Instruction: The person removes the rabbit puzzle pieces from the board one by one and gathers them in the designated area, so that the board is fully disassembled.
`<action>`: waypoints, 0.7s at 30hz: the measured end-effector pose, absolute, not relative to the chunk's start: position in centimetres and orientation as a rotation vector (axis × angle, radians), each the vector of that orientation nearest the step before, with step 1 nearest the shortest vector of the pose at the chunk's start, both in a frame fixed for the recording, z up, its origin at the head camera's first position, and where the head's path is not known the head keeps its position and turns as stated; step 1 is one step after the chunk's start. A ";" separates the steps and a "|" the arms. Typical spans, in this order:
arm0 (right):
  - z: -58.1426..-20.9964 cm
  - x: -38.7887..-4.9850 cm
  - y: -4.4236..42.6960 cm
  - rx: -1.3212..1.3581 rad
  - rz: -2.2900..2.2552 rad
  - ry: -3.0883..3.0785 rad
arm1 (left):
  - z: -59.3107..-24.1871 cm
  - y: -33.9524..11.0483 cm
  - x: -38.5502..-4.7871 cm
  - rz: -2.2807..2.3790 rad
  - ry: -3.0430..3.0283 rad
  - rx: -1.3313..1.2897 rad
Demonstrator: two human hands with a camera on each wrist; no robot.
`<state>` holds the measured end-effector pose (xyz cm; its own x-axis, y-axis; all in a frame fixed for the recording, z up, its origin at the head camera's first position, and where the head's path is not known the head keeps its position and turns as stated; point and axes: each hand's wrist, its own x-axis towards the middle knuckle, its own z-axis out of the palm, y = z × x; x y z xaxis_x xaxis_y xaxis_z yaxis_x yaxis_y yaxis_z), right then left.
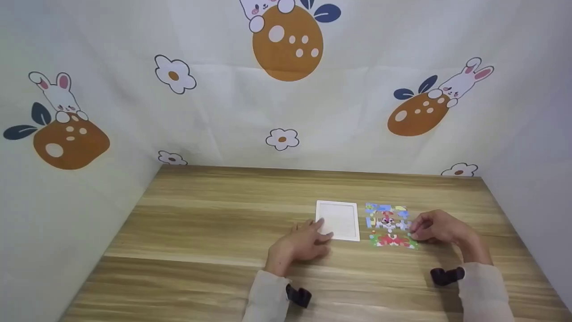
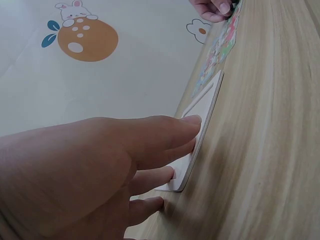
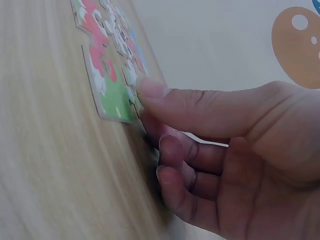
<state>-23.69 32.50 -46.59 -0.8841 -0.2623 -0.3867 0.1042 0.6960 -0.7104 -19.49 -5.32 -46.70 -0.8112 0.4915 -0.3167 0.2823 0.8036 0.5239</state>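
A white rectangular puzzle tray with a raised rim lies flat on the table. My left hand rests at its lower left corner, thumb and some fingertips touching it, the fingers loosely bent. To the tray's right, jigsaw pieces with a cartoon animal picture lie loosely arranged in rows with gaps. My right hand is at their right edge, thumb and index finger pinching an edge piece mostly hidden by the thumb. A green and red corner piece lies just beside the thumb in the right wrist view.
The wood-grain table extends to both sides of the puzzle. Pale cloth walls with rabbit and orange prints stand behind and at the sides. Black wrist mounts sit at both sleeves.
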 end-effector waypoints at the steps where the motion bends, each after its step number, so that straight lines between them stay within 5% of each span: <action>1: -46.6 -23.7 32.5 -0.117 -1.053 2.445 | -46.7 -5.3 -19.5 0.639 2.546 0.581; 21: -46.5 -23.7 32.8 -0.095 -1.036 2.483 | -46.6 -5.8 -19.8 0.741 2.515 0.604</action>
